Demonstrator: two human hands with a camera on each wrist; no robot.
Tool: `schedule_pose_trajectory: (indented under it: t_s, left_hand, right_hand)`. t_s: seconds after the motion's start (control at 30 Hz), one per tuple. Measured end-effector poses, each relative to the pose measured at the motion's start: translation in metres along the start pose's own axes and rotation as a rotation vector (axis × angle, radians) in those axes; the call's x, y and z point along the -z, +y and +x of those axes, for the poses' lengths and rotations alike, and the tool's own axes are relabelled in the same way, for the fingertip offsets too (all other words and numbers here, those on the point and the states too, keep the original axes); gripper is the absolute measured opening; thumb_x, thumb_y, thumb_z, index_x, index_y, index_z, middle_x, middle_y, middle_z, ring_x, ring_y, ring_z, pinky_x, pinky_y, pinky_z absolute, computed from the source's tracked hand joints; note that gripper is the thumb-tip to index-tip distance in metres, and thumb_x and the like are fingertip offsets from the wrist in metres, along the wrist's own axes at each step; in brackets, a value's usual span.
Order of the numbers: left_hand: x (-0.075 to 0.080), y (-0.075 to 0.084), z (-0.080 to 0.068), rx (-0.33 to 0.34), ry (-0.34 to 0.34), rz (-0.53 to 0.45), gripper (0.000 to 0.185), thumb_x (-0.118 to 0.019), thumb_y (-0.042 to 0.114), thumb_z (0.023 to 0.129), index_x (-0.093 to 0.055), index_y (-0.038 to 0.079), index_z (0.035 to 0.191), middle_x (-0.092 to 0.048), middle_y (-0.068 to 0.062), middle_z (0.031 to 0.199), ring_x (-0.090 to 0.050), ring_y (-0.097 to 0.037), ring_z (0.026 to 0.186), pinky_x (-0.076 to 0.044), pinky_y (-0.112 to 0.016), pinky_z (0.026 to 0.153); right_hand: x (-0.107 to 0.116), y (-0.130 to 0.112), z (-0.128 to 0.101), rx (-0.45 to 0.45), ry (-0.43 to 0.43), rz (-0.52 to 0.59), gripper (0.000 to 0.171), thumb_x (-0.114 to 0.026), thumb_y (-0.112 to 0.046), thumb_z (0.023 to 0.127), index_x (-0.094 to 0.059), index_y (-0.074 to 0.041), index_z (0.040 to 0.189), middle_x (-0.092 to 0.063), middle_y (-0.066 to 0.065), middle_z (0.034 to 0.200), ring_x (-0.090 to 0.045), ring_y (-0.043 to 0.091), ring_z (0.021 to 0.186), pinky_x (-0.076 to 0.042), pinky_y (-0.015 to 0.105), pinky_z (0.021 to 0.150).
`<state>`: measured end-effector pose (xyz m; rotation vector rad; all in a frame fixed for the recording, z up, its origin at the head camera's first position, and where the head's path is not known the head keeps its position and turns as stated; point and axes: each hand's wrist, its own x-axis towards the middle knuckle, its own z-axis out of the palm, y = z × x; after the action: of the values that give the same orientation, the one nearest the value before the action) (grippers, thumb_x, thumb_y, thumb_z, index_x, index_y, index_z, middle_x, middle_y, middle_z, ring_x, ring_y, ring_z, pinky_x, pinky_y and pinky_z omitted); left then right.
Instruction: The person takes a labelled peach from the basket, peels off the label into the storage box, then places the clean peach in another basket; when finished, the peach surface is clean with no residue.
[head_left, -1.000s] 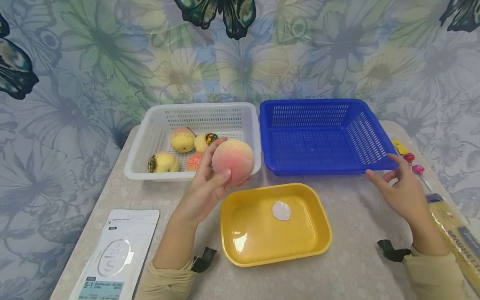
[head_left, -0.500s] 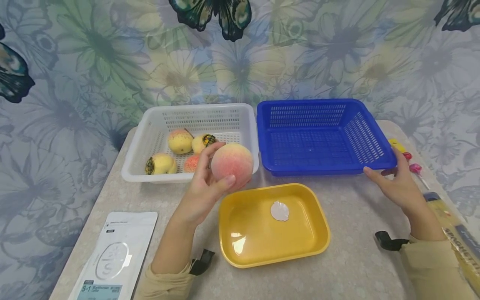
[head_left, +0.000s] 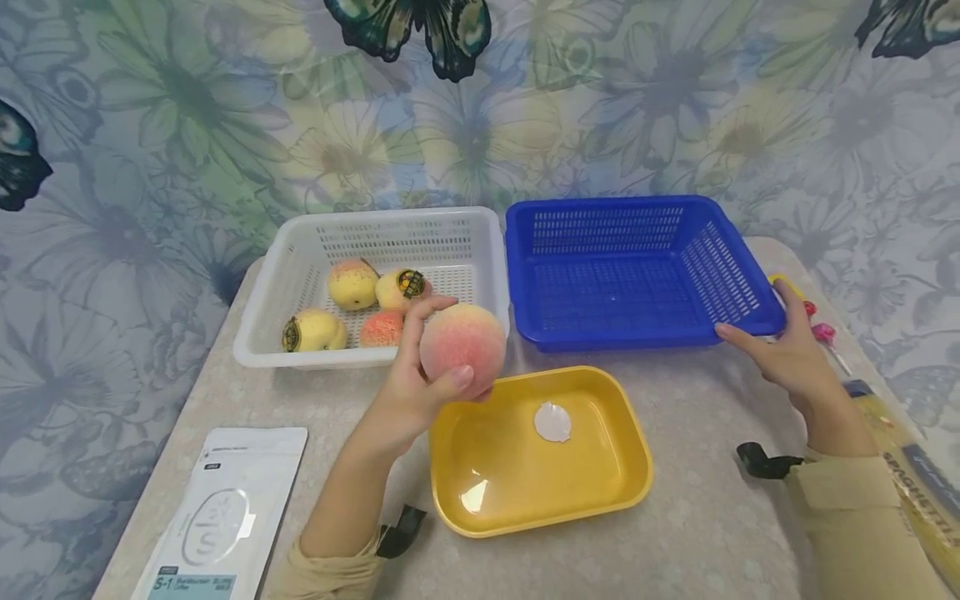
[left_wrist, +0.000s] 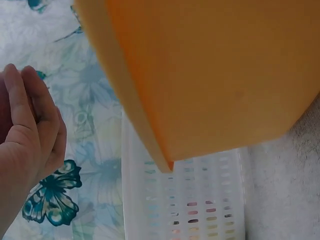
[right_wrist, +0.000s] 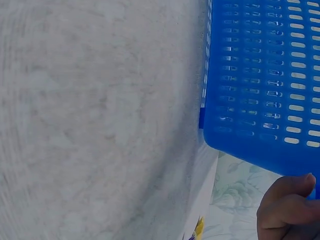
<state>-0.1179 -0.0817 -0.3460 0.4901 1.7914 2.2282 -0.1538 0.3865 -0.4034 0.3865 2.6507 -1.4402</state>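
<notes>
While a flat white pouch (head_left: pixel 221 508) lies at the near left, a white slotted plastic basket (head_left: pixel 337 359) stands at the far left, with four yellow-and-red fruits (head_left: pixel 352 285) inside. Just right of them, the left hand (head_left: pixel 408 396) grips a fuzzy pink-and-yellow peach (head_left: pixel 463 346). Holding it well, I judge, calls for light, even pressure — such skin probably bruises — and for clearance from the hard rims around it. The peach sits between thumb and fingers: the thumb lies on its near face, the index finger bends along its far left side, and other fingertips show at its lower right. It appears near the far left corner of a glossy yellow rectangular tray (head_left: pixel 525 496); its height is hard to tell. A thin whitish round scrap (head_left: pixel 552 422) lies in that tray. Farther right, at the far side, stands a blue slotted plastic basket (head_left: pixel 615 342), its near right corner gripped by the right hand (head_left: pixel 795 358) — thumb at the near edge, fingers at the right side. A steady hold there should stop it sliding. Rightmost are wrapped lollipops (head_left: pixel 823 333) and, nearer, a spaghetti packet (head_left: pixel 915 483).
</notes>
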Motion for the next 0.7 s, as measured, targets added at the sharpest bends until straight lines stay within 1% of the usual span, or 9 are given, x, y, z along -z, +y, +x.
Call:
schedule_pose_trajectory:
  t_s: [0.1,0.13,0.2,0.27,0.33,0.37,0.43,0.53,0.7]
  left_hand:
    - [-0.002,0.004,0.0,0.008,0.0,0.077,0.074,-0.075,0.006,0.084,-0.034,0.021,0.144,-0.036,-0.009,0.148,-0.056,-0.036,0.113,-0.06,-0.05,0.082]
    - [-0.003,0.006,0.001,0.004,-0.004,0.115,0.074,-0.076,0.005,0.084,-0.036,0.021,0.144,-0.041,-0.012,0.142,-0.056,-0.035,0.114,-0.059,-0.049,0.084]
    - [-0.005,0.01,0.003,-0.005,-0.013,0.194,0.075,-0.076,0.003,0.082,-0.038,0.022,0.143,-0.043,-0.008,0.142,-0.056,-0.033,0.116,-0.059,-0.046,0.087]
    - [-0.008,0.014,0.006,-0.017,-0.028,0.263,0.076,-0.078,0.004,0.08,-0.039,0.022,0.143,-0.045,-0.006,0.141,-0.058,-0.032,0.115,-0.057,-0.045,0.09]
    - [-0.012,0.018,0.008,-0.027,-0.043,0.324,0.076,-0.079,0.006,0.079,-0.04,0.023,0.141,-0.048,-0.005,0.139,-0.06,-0.031,0.113,-0.056,-0.044,0.092]
    - [-0.014,0.019,0.01,-0.028,-0.053,0.337,0.076,-0.08,0.006,0.079,-0.04,0.023,0.141,-0.049,-0.005,0.137,-0.061,-0.03,0.112,-0.056,-0.044,0.092]
    - [-0.019,0.022,0.013,-0.03,-0.072,0.352,0.074,-0.08,0.007,0.078,-0.041,0.023,0.139,-0.051,-0.005,0.135,-0.062,-0.029,0.111,-0.055,-0.044,0.093]
    - [-0.026,0.025,0.016,-0.044,-0.096,0.346,0.073,-0.081,0.006,0.078,-0.043,0.024,0.137,-0.053,-0.004,0.133,-0.063,-0.027,0.11,-0.055,-0.043,0.093]
    - [-0.036,0.033,0.024,-0.078,-0.116,0.332,0.073,-0.082,0.004,0.076,-0.043,0.025,0.134,-0.052,-0.001,0.133,-0.063,-0.026,0.11,-0.057,-0.043,0.092]
  right_hand:
    - [-0.002,0.0,0.001,-0.012,-0.009,0.009,0.108,-0.065,-0.046,0.093,0.022,-0.032,0.155,0.016,0.021,0.164,-0.018,0.053,0.141,-0.053,0.041,0.073]
    - [-0.002,0.0,0.001,-0.013,-0.01,0.015,0.108,-0.065,-0.046,0.094,0.023,-0.032,0.155,0.017,0.021,0.164,-0.017,0.053,0.142,-0.053,0.042,0.074]
    - [-0.003,0.001,0.0,-0.012,-0.006,0.029,0.107,-0.064,-0.046,0.094,0.023,-0.033,0.155,0.018,0.02,0.164,-0.016,0.054,0.143,-0.053,0.043,0.074]
    - [-0.005,0.002,-0.001,-0.003,0.011,0.044,0.105,-0.064,-0.045,0.094,0.022,-0.035,0.155,0.016,0.019,0.165,-0.021,0.051,0.14,-0.053,0.042,0.071]
    - [-0.007,0.004,-0.002,0.015,0.034,0.053,0.104,-0.064,-0.043,0.094,0.019,-0.035,0.156,0.013,0.018,0.166,-0.027,0.048,0.136,-0.053,0.038,0.067]
    - [-0.008,0.005,-0.002,0.025,0.048,0.052,0.103,-0.064,-0.042,0.095,0.018,-0.035,0.156,0.009,0.019,0.166,-0.032,0.045,0.131,-0.052,0.035,0.064]
    - [-0.009,0.007,-0.003,0.04,0.069,0.051,0.101,-0.064,-0.04,0.095,0.016,-0.034,0.157,0.004,0.019,0.166,-0.036,0.039,0.124,-0.052,0.033,0.06]
    - [-0.011,0.007,-0.003,0.055,0.086,0.048,0.101,-0.065,-0.04,0.095,0.013,-0.033,0.158,0.001,0.018,0.166,-0.036,0.034,0.122,-0.052,0.031,0.059]
    - [-0.014,0.006,-0.002,0.059,0.094,0.057,0.101,-0.065,-0.041,0.094,0.012,-0.032,0.158,0.0,0.016,0.167,-0.033,0.034,0.126,-0.05,0.026,0.058]
